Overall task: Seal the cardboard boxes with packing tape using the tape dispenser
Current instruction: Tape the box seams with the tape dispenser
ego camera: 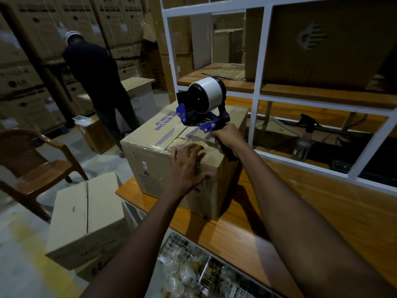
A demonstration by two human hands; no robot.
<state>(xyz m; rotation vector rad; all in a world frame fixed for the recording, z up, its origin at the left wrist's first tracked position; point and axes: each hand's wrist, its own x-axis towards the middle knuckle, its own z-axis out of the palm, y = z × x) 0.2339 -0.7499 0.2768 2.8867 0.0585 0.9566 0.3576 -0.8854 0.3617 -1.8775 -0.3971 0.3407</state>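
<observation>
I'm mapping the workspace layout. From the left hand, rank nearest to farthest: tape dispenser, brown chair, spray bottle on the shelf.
From the left hand:
1. Tape dispenser, just above on the box top, to its right.
2. Spray bottle, right, behind the white frame.
3. Brown chair, far left on the floor.

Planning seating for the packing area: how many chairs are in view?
1. A brown chair stands on the floor at the left, beside the unsealed cardboard box. More could be hidden behind the standing person or the stacked cartons.

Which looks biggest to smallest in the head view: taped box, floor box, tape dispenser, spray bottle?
1. Taped box and floor box: look alike, not ranked.
2. Tape dispenser, in the right hand.
3. Spray bottle, farther away.
</observation>
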